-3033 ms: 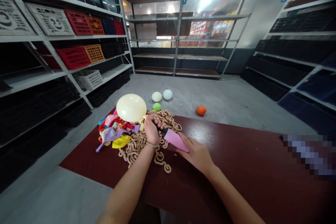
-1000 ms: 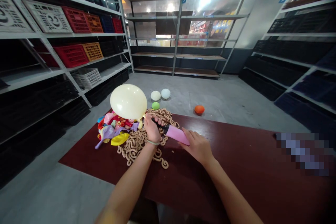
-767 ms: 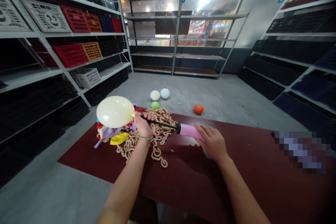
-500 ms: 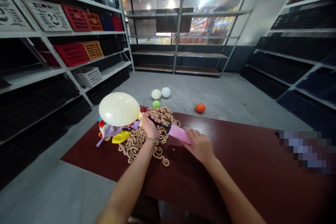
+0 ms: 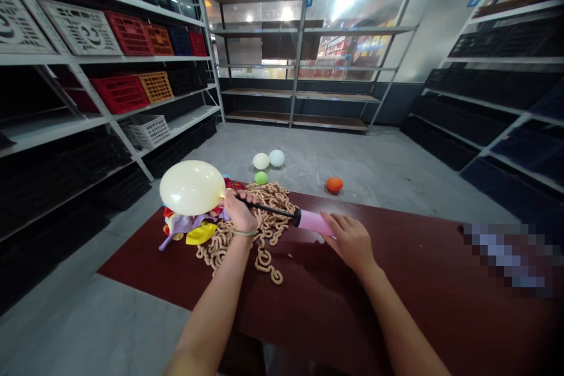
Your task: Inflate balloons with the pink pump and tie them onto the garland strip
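A large cream balloon [image 5: 192, 187], swollen with air, sits at the end of a balloon pump with a pink barrel [image 5: 314, 221] and a black rod. My left hand [image 5: 240, 211] is closed around the balloon's neck and the black end of the pump. Wrapped around the pink barrel is my right hand [image 5: 349, 241]. A length of black rod shows between the hands. Under and beside my left hand lies a heap of tan curled long balloons [image 5: 268, 217]. Limp balloons, one of them yellow [image 5: 201, 234], lie below the cream balloon.
All this is above a dark red table [image 5: 317, 299]. On the floor beyond lie an orange balloon [image 5: 334, 184], a green balloon [image 5: 261, 178] and two pale ones. Shelves with crates [image 5: 118, 94] stand left; a blurred patch [image 5: 506, 255] covers something on the table's right.
My hands have moved apart, so more of the pump's black rod shows. The left hand and cream balloon shifted left; the right hand shifted right with the pink barrel.
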`<state>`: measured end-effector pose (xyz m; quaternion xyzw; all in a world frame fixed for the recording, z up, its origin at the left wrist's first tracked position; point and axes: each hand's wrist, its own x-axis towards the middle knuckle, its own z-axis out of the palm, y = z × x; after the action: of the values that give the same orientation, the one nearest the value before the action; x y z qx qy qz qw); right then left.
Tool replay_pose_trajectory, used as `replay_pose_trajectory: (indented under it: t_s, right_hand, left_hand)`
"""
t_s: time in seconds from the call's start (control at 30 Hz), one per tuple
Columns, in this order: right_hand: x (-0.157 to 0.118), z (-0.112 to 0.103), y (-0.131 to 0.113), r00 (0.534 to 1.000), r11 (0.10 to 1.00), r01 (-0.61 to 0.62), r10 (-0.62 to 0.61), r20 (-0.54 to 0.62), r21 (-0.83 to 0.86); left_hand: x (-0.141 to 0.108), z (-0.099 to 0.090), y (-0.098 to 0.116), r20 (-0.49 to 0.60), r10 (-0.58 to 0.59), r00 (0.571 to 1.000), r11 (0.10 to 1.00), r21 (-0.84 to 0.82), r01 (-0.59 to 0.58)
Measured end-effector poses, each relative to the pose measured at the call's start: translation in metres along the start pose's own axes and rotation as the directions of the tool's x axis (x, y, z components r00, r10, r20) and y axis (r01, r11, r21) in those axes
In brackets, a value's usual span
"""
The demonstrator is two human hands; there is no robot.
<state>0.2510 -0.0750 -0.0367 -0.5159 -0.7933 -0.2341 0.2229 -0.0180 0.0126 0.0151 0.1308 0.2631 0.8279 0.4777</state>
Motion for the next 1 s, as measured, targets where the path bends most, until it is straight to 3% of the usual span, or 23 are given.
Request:
replay_pose_trajectory:
  t_s: [0.23, 0.33, 0.47, 0.6, 0.7, 0.87, 1.0]
  right_hand:
    - [0.013, 0.012, -0.069, 0.995, 0.987, -0.093, 0.086, 0.059, 0.133]
    - [0.013, 0.009, -0.064, 0.998, 0.990, -0.048, 0.041, 0.053, 0.133]
    - [0.005, 0.000, -0.024, 0.999, 0.999, 0.043, -0.042, -0.012, 0.029]
    - [-0.001, -0.004, 0.000, 0.999, 0.999, 0.027, -0.028, -0.025, -0.017]
    - [0.003, 0.001, -0.013, 0.998, 1.000, 0.025, -0.026, -0.049, -0.016]
    - [0.011, 0.011, -0.057, 1.000, 0.995, -0.018, 0.018, -0.005, 0.102]
    - [0.012, 0.012, -0.061, 0.998, 0.989, -0.009, 0.001, 0.055, 0.145]
  left_hand:
    - [-0.026, 0.001, -0.023, 0.100, -0.098, 0.990, 0.991, 0.106, 0.088]
    - [-0.027, -0.002, -0.025, 0.119, -0.121, 0.986, 0.989, 0.104, 0.109]
    - [-0.012, -0.004, -0.011, 0.074, -0.068, 0.995, 0.997, 0.027, 0.066]
    - [0.002, -0.004, 0.003, -0.002, -0.022, 1.000, 0.999, -0.026, 0.022]
    - [-0.003, -0.001, -0.001, -0.014, -0.018, 1.000, 0.999, -0.029, 0.017]
    - [-0.029, 0.002, -0.023, 0.098, -0.108, 0.989, 0.992, 0.078, 0.101]
    - [-0.034, 0.000, -0.024, 0.127, -0.142, 0.982, 0.987, 0.099, 0.130]
